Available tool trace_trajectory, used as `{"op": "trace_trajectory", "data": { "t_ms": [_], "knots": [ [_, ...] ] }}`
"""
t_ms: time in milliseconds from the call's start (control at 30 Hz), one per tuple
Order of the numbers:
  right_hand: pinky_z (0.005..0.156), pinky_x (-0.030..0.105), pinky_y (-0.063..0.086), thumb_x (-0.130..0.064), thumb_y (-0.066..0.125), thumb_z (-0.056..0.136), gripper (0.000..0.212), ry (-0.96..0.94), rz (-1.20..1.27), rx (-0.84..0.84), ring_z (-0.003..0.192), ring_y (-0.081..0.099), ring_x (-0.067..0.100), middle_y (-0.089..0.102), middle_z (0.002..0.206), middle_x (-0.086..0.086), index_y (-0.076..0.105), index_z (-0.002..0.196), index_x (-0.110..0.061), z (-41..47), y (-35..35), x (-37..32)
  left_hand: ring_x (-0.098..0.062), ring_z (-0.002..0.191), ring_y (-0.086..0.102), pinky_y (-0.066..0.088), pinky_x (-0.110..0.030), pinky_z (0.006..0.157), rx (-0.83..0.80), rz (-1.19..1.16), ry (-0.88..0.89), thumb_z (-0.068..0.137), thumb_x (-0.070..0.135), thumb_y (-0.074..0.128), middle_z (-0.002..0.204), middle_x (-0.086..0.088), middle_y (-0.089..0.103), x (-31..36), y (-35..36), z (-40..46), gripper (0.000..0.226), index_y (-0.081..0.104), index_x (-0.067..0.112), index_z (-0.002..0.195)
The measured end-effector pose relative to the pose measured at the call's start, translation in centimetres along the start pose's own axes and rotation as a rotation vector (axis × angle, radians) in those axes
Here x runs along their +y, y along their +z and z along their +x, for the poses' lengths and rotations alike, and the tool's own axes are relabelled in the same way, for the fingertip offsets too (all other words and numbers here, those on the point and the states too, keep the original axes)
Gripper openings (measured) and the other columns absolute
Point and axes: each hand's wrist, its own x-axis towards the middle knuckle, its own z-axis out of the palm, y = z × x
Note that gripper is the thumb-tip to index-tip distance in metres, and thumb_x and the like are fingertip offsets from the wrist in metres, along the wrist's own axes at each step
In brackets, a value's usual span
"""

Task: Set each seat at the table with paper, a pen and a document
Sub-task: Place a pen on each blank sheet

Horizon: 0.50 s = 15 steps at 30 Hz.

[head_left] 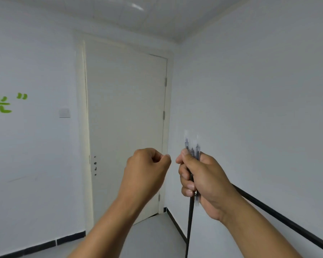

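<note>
My right hand grips a small bunch of clear-barrelled pens, held upright at chest height with their tips blurred above my fingers. My left hand is raised just left of it, fingers curled into a loose fist with nothing in it, a small gap apart from the pens. No table, seat, paper or document is in view.
A closed white door stands straight ahead, with a light switch on the wall to its left. A black metal frame with a slanting bar stands at the lower right, close to the right wall. Grey floor lies below.
</note>
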Motion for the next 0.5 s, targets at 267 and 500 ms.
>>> {"op": "trace_trajectory", "data": {
  "t_ms": [267, 500],
  "knots": [
    [0.049, 0.029, 0.034, -0.037, 0.052, 0.113, 0.033, 0.048, 0.091, -0.239, 0.052, 0.034, 0.017, 0.047, 0.067, 0.005, 0.063, 0.101, -0.008, 14.2, 5.5, 6.7, -0.028, 0.074, 0.073, 0.063, -0.047, 0.069, 0.167, 0.138, -0.099, 0.097, 0.037, 0.067, 0.072, -0.006, 0.074, -8.5, -0.7, 9.8, 0.035, 0.072, 0.007, 0.08],
    [0.049, 0.029, 0.034, -0.036, 0.05, 0.113, 0.032, 0.096, 0.164, -0.505, 0.051, 0.035, 0.016, 0.047, 0.067, 0.005, 0.062, 0.101, -0.009, 27.4, 11.8, 13.0, -0.036, 0.07, 0.065, 0.059, -0.049, 0.064, 0.38, 0.28, -0.214, 0.094, 0.04, 0.063, 0.083, -0.021, 0.072, -17.7, -1.1, 18.8, 0.044, 0.068, -0.004, 0.087]
  ]
}}
